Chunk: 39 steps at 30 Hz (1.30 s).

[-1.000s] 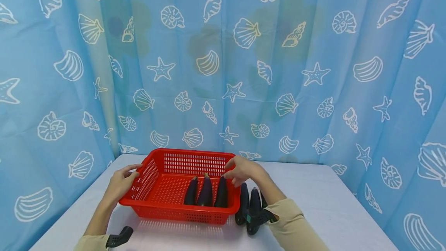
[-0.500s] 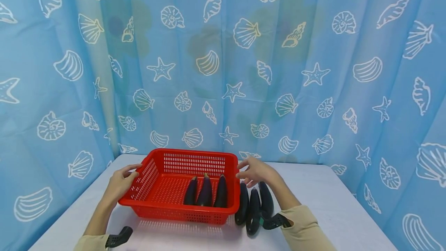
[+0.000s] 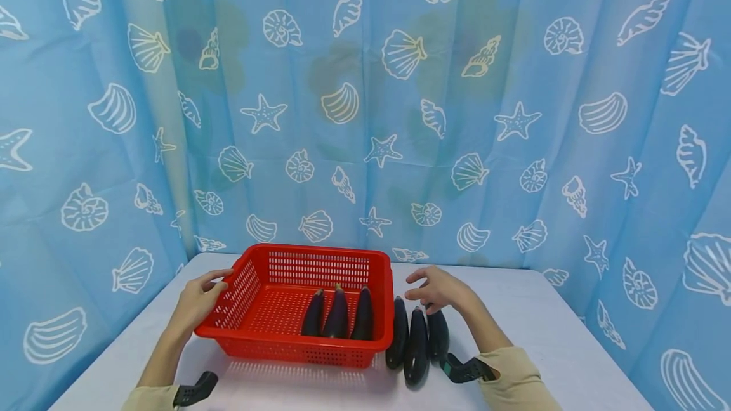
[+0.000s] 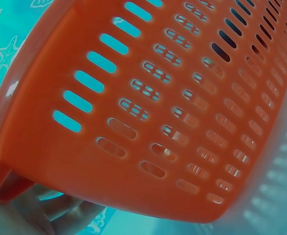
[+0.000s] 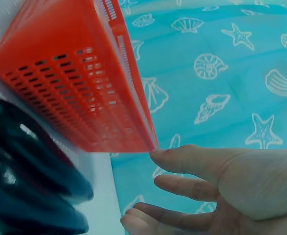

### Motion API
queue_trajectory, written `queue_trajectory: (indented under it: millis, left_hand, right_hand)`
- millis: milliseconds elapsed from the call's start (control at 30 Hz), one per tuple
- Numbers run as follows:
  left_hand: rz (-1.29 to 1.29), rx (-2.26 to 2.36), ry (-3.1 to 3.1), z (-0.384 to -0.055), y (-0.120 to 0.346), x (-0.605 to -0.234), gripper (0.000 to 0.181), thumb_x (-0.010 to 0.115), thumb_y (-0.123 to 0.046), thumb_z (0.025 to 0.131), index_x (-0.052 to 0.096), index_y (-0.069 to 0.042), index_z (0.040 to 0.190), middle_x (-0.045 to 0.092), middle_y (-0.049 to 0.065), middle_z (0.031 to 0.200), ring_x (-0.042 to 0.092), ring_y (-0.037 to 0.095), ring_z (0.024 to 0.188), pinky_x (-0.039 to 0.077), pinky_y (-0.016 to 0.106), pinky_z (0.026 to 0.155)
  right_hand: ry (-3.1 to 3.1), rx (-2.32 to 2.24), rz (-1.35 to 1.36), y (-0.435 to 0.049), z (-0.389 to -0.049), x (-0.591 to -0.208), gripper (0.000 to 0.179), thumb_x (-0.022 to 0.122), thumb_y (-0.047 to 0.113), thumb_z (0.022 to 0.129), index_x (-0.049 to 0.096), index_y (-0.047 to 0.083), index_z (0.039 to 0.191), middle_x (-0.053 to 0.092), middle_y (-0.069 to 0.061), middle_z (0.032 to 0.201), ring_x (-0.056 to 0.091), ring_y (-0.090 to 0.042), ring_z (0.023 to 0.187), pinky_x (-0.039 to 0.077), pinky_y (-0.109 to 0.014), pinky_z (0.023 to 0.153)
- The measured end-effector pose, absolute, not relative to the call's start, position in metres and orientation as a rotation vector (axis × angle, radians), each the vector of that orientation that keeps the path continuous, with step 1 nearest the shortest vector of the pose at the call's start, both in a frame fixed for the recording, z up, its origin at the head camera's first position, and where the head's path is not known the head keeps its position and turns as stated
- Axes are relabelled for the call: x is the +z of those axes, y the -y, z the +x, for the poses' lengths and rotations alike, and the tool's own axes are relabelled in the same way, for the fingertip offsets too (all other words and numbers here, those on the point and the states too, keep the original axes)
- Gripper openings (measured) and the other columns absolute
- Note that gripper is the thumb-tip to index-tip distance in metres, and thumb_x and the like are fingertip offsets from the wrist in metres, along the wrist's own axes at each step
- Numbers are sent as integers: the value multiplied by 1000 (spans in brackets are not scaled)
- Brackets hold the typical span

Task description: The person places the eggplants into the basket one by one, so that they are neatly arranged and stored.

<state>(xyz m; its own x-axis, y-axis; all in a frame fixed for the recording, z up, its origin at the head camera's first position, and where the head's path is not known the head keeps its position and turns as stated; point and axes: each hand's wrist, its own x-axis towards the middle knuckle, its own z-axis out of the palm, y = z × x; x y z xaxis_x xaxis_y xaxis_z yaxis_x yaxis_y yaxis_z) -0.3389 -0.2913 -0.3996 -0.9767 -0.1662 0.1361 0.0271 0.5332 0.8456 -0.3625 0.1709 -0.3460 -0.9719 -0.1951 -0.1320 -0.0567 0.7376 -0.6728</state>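
Note:
A red perforated plastic basket (image 3: 257, 342) stands on the table. My left hand (image 3: 197, 297) grips its left rim; in the left wrist view those fingers (image 4: 67, 210) show at the rim's corner. Three dark purple eggplants (image 3: 337, 317) lie side by side in the basket's right part. Outside its right wall lie three more eggplants (image 3: 416, 347), stems pointing away from me. My right hand (image 3: 438, 287) hovers over the stem end of the rightmost one, fingers spread and holding nothing. In the right wrist view its fingertips overlap the basket's edge.
A white-covered table (image 3: 542, 335) carries everything. Behind and to both sides hangs a blue curtain (image 3: 365, 113) with white shell and starfish prints. A black wrist camera mount (image 3: 468, 368) sits at the right sleeve, close to the loose eggplants.
My right hand has moved out of the basket to the right, past its right rim, to above the outside eggplants. My left hand and the basket have stayed in place.

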Motion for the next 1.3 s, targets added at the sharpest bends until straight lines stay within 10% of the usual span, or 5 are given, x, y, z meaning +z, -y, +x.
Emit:
queue_trajectory:
  millis: [1300]
  left_hand:
    - [130, -1420, 2564, -338, 291, -399, 47, 48, -26, 101, 46, -7, 145, 56, 32, 129, 69, 27, 94, 62, 37, 72]
  right_hand:
    - [-2748, -979, -44, -208, -366, -403, 47, 74, 17, 86, 60, 7, 130, 51, -30, 135, 62, -32, 101, 62, -44, 70]
